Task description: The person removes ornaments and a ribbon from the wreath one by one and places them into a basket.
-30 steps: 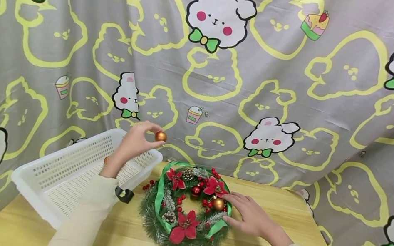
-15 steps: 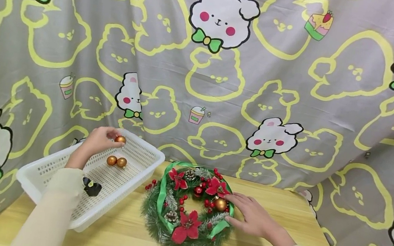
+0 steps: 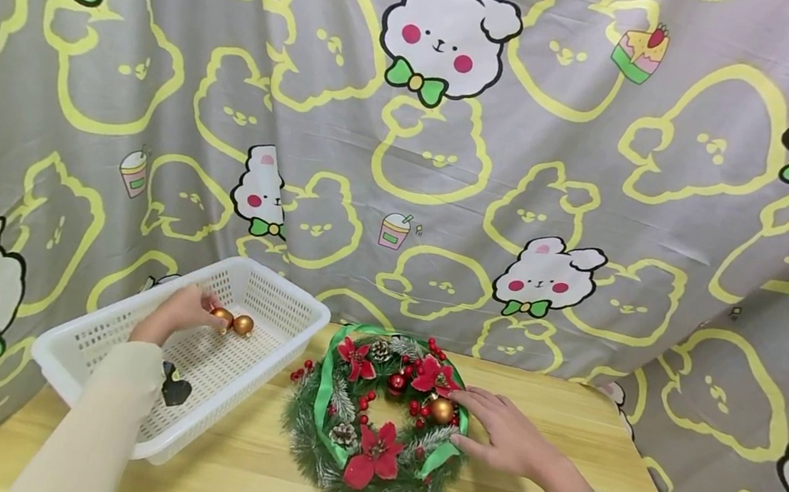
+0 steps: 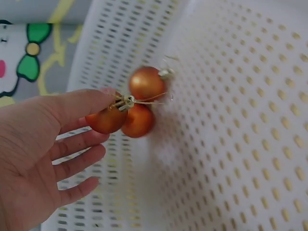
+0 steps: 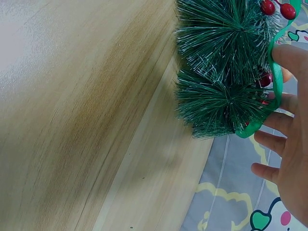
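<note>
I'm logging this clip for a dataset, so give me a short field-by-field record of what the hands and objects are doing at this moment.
left hand: left hand inside the white basket, fingertips at the gold baubles
baubles in basket: three, clustered together
right hand: right hand with fingers spread, resting on the right edge of the wreath
wreath: lies flat on the wooden table, with red flowers, pine cones, berries, green ribbon, one gold bauble attached
backdrop: grey cartoon-bunny cloth

Three copper-orange baubles [image 4: 126, 106] lay clustered together on the perforated floor of the white basket [image 3: 279, 310], gold caps and fine hanging threads visible. One bauble [image 4: 107, 120] was touching the left hand [image 4: 43, 154], at its fingertips.
</note>
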A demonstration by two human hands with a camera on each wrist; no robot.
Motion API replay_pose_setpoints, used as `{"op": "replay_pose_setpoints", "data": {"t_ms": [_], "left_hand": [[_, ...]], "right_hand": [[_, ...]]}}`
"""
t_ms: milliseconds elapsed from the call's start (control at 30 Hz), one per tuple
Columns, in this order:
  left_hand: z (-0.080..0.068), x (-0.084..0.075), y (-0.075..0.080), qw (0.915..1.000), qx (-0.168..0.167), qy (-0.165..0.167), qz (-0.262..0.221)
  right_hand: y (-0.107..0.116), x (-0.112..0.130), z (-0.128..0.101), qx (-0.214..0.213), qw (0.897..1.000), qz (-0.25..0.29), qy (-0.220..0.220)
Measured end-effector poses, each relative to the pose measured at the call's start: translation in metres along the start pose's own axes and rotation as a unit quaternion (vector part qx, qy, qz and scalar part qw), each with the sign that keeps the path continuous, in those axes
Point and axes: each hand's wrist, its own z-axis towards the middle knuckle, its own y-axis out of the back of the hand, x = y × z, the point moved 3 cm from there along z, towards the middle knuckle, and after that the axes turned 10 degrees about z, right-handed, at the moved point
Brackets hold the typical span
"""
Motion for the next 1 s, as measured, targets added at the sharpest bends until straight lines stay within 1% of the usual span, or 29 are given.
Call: {"op": "replay_pose_setpoints", "data": {"t_ms": [100,233,300,500,667,1000], "left_hand": [[-0.002,0.005,-0.006,0.9999,0.011,0.012,0.001],[-0.006,0.009,-0.012,0.9996,0.017,0.019,0.013],[-0.007,0.01,-0.014,0.9995,0.021,0.016,0.02],[-0.01,0.011,-0.016,0.999,0.025,0.02,0.03],[-0.01,0.011,-0.018,0.9987,0.034,0.033,0.019],[-0.008,0.007,-0.016,0.9985,0.04,0.03,0.023]], "right_hand": [[0.0,-0.001,0.0,-0.002,1.0,-0.002,0.001],[-0.001,-0.001,0.0,-0.003,1.0,-0.001,0.001],[-0.001,0.0,0.0,-0.002,1.0,0.001,0.002],[-0.001,0.0,0.002,-0.007,1.0,-0.001,0.01],[-0.002,-0.001,0.002,-0.01,1.0,-0.012,0.012],[-0.002,-0.003,0.0,-0.01,1.0,-0.016,0.01]]}}
